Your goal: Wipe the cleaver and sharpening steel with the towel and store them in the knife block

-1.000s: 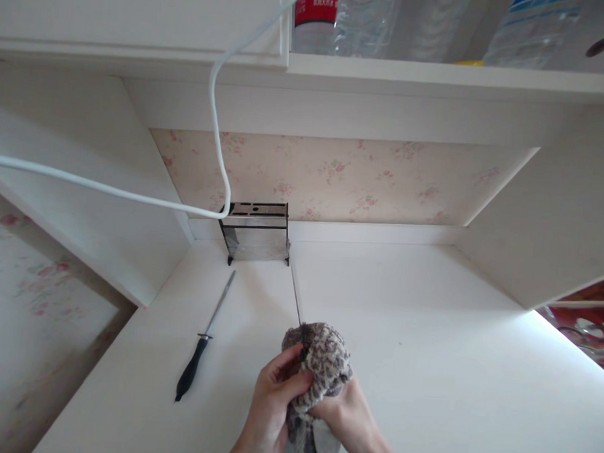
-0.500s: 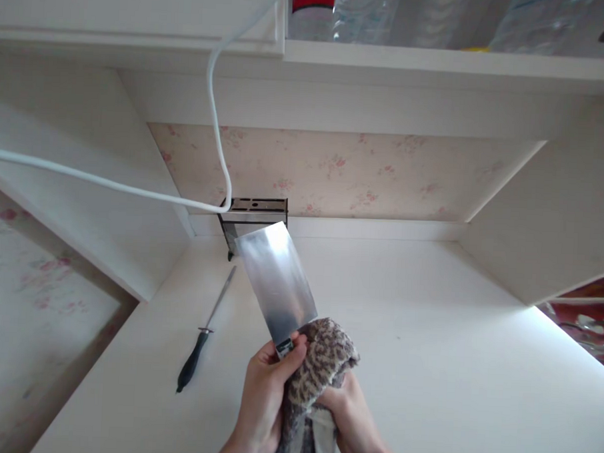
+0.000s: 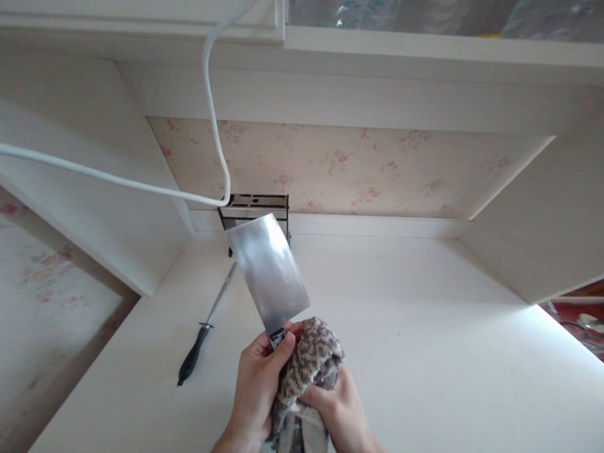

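A cleaver (image 3: 270, 272) with a broad, shiny rectangular blade points up and to the left, raised over the white counter. My left hand (image 3: 256, 381) is closed around its black handle, thumb near the base of the blade. Most of the handle is hidden by the fingers and cloth. A brown-and-cream patterned towel (image 3: 313, 357) is bunched beside the handle and hangs toward me. Its folds are gripped by my right hand (image 3: 341, 415), the thumb pressed across them and the other fingers partly hidden.
On the counter (image 3: 416, 352) to the left lies a honing steel (image 3: 193, 357) with a black handle. A knife block (image 3: 255, 203) stands against the back wall behind the blade. A white cable (image 3: 108, 178) crosses the upper left. Cutlery (image 3: 590, 326) shows at the right edge.
Both hands, with the cleaver and towel, have shifted slightly left in the view. The blade keeps nearly the same slant. The camera has tilted down a little.
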Demonstrator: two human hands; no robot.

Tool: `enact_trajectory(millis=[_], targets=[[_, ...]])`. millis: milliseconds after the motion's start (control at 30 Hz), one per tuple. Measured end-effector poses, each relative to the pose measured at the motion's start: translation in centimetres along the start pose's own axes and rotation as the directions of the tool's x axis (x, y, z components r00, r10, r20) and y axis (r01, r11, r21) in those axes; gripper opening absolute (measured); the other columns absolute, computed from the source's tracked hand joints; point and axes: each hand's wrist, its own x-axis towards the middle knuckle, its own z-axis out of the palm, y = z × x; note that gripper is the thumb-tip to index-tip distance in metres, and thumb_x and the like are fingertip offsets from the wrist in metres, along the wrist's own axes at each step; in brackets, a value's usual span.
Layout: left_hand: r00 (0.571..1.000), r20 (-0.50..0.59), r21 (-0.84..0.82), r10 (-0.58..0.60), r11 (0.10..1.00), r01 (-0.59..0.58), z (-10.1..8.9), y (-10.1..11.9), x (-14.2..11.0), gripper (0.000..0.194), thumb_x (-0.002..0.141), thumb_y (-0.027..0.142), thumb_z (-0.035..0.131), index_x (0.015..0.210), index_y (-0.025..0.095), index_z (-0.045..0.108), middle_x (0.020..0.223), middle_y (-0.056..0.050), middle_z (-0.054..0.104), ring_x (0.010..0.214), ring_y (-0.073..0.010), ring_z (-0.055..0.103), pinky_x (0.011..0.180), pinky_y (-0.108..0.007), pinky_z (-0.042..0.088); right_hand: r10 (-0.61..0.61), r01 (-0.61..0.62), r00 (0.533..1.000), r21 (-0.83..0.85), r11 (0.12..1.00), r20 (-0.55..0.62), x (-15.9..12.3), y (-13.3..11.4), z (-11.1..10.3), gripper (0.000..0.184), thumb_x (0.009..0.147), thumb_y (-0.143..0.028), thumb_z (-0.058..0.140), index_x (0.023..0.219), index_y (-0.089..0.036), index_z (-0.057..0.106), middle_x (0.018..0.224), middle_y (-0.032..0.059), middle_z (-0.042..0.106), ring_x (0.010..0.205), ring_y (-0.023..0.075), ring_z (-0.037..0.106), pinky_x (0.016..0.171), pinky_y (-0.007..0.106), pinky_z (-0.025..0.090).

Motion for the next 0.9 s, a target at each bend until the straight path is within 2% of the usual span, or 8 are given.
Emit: enact_trajectory(millis=[133, 233, 300, 467, 600, 667, 800, 900], targets=[[0.985, -0.169, -0.047, 0.023, 0.998, -0.031, -0.6, 0.3, 0.9, 0.039, 0.069, 0.039, 0.08, 0.095, 0.012, 0.072, 0.091, -0.009, 0.073, 0.084, -0.0185, 0.069, 0.078, -0.026, 0.055, 0.065, -0.064, 0.998, -0.029, 0.998, 0.028, -0.3, -0.4, -0.2, 0.047, 0.062, -0.015, 0.073, 0.107, -0.014, 0.062, 0.101, 0.0052, 0.07, 0.095, 0.0236, 0.065, 0.087, 0.034, 0.052], [0.956, -0.276, -0.146, 0.097, 0.979, -0.142, -1.7, 1.4, 1.7, 0.031, 0.067, 0.033, 0.082, 0.088, 0.013, 0.072, 0.088, -0.006, 0.072, 0.081, -0.0127, 0.067, 0.079, -0.021, 0.055, 0.122, -0.126, 0.991, -0.082, 0.989, -0.048, -0.7, -0.4, -1.2, 0.046, 0.058, -0.019, 0.075, 0.102, -0.013, 0.064, 0.098, 0.0066, 0.071, 0.095, 0.0258, 0.066, 0.087, 0.036, 0.052], [0.949, -0.301, -0.185, 0.097, 0.97, -0.157, -2.8, 2.5, 1.9, 0.029, 0.066, 0.029, 0.083, 0.087, 0.014, 0.071, 0.089, -0.005, 0.071, 0.073, -0.0099, 0.066, 0.075, -0.021, 0.056, 0.119, -0.135, 0.985, -0.124, 0.983, -0.126, -1.0, -0.6, -2.6, 0.047, 0.057, -0.023, 0.076, 0.101, -0.013, 0.064, 0.097, 0.0074, 0.072, 0.094, 0.0264, 0.067, 0.085, 0.037, 0.053], [0.951, -0.309, -0.224, 0.015, 0.971, -0.088, -5.5, 4.3, 1.0, 0.027, 0.074, 0.033, 0.076, 0.094, 0.018, 0.067, 0.092, 0.0, 0.067, 0.056, -0.004, 0.056, 0.05, -0.015, 0.05, -0.024, -0.099, 0.932, -0.32, 0.942, -0.36, -1.8, -2.6, -6.8, 0.054, 0.056, -0.039, 0.078, 0.102, -0.014, 0.064, 0.094, 0.0093, 0.072, 0.087, 0.0266, 0.068, 0.08, 0.037, 0.055], [0.95, -0.313, -0.21, -0.012, 0.976, -0.056, -6.7, 3.8, 0.3, 0.027, 0.075, 0.034, 0.075, 0.094, 0.017, 0.065, 0.08, 0.002, 0.063, 0.05, -0.002, 0.05, 0.044, -0.012, 0.044, -0.262, 0.042, 0.827, -0.41, 0.911, -0.498, -2.2, -4.7, -8.2, 0.069, 0.051, -0.043, 0.081, 0.11, -0.015, 0.061, 0.097, 0.0119, 0.072, 0.087, 0.0279, 0.068, 0.075, 0.034, 0.057], [0.947, -0.32, -0.183, -0.026, 0.982, -0.035, -7.0, 3.4, 0.1, 0.032, 0.072, 0.037, 0.077, 0.093, 0.016, 0.065, 0.077, 0.002, 0.062, 0.049, -0.0023, 0.049, 0.043, -0.012, 0.042, -0.309, 0.073, 0.793, -0.422, 0.904, -0.525, -2.1, -5.1, -8.5, 0.072, 0.048, -0.044, 0.082, 0.112, -0.016, 0.061, 0.096, 0.0118, 0.072, 0.087, 0.0287, 0.068, 0.074, 0.035, 0.057], [0.953, -0.303, -0.071, -0.002, 0.997, -0.02, -7.5, 3.0, -0.4, 0.044, 0.062, 0.044, 0.082, 0.09, 0.015, 0.065, 0.071, 0.002, 0.063, 0.046, -0.0031, 0.046, 0.04, -0.014, 0.037, -0.131, -0.014, 0.872, -0.292, 0.956, -0.471, -1.3, -4.4, -9.3, 0.058, 0.052, -0.042, 0.082, 0.099, -0.014, 0.065, 0.091, 0.013, 0.072, 0.086, 0.0306, 0.069, 0.073, 0.037, 0.057], [0.963, -0.267, 0.047, 0.031, 0.999, -0.019, -7.5, 3.3, -1.0, 0.048, 0.057, 0.048, 0.083, 0.088, 0.014, 0.067, 0.07, 0.0, 0.064, 0.044, -0.0033, 0.044, 0.04, -0.015, 0.035, 0.041, -0.06, 0.88, -0.025, 0.998, -0.473, -0.8, -3.6, -9.8, 0.057, 0.058, -0.046, 0.079, 0.103, -0.016, 0.062, 0.091, 0.0097, 0.073, 0.083, 0.0294, 0.07, 0.071, 0.038, 0.058]])
